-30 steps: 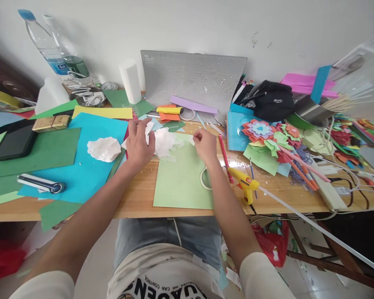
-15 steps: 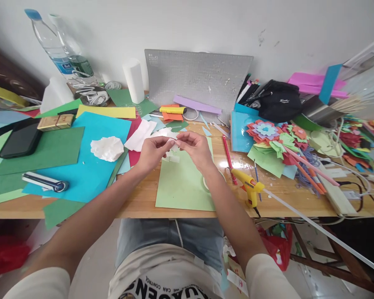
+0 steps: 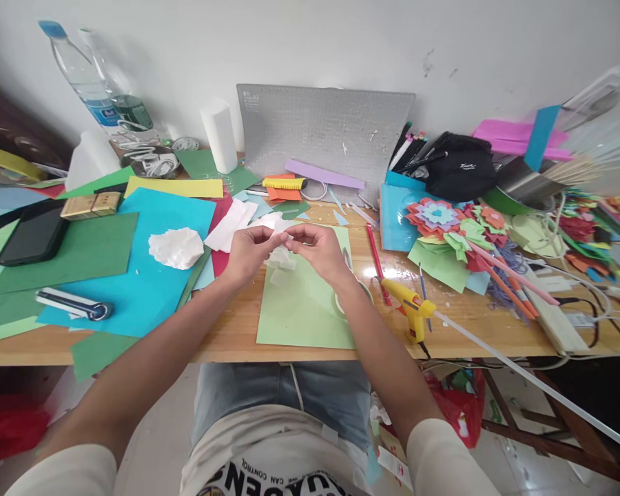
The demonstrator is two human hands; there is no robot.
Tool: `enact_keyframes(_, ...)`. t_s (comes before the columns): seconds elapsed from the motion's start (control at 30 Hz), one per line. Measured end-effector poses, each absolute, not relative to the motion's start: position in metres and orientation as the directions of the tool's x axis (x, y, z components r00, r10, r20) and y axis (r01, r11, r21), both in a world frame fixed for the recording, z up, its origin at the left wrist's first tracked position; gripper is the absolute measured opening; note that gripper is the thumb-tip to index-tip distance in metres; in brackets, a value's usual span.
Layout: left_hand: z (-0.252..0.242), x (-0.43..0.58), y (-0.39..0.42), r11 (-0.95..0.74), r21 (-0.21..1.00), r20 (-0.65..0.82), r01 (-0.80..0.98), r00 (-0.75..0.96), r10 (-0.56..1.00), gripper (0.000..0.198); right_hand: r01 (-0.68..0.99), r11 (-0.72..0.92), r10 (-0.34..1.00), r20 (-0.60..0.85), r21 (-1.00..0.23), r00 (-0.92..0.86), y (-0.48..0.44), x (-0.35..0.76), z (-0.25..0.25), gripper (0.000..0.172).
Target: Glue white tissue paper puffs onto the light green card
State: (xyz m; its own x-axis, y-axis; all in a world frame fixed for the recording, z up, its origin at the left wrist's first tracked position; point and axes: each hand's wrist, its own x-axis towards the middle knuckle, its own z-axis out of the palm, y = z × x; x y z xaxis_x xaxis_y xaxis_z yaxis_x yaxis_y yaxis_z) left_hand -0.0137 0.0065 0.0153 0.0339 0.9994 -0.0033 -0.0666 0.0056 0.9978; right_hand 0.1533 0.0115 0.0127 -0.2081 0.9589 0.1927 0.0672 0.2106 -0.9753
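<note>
My left hand [image 3: 248,253] and my right hand [image 3: 317,251] meet above a light green paper sheet [image 3: 304,306] on the wooden desk [image 3: 459,320]. Together their fingertips pinch a small piece of white tissue paper [image 3: 282,256] that hangs between them. A crumpled white tissue ball [image 3: 174,247] lies to the left on a blue sheet [image 3: 134,275]. A flat white paper piece [image 3: 231,224] lies just beyond my left hand. A yellow glue gun [image 3: 408,310] rests right of my right forearm.
A grey cutting mat [image 3: 325,138] leans on the wall. Paper flowers [image 3: 444,224], a black pouch [image 3: 459,172] and cables crowd the right. Water bottles [image 3: 98,89], a phone [image 3: 31,234], a utility knife [image 3: 72,305] and coloured sheets fill the left.
Both hands left the tissue pile on the desk and came together above the green sheet, pinching a small piece of white tissue between them.
</note>
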Motion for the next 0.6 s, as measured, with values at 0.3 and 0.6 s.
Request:
enact_keyframes(0.3,0.0140,-0.0132,0.0072,-0.003,0.997,0.006,-0.084,0.037,0.999,0.038,-0.016,0.131,0.979,0.132,-0.991,-0.152,0.0162,0.1548,0.0096,0.032)
enact_keyframes(0.6,0.0113,-0.0144,0.0081,-0.001,0.999,0.002,-0.052,0.023,1.000,0.037,0.058,0.154,0.974,0.142,-0.986,-0.177,0.0144,0.1570,0.0143,0.030)
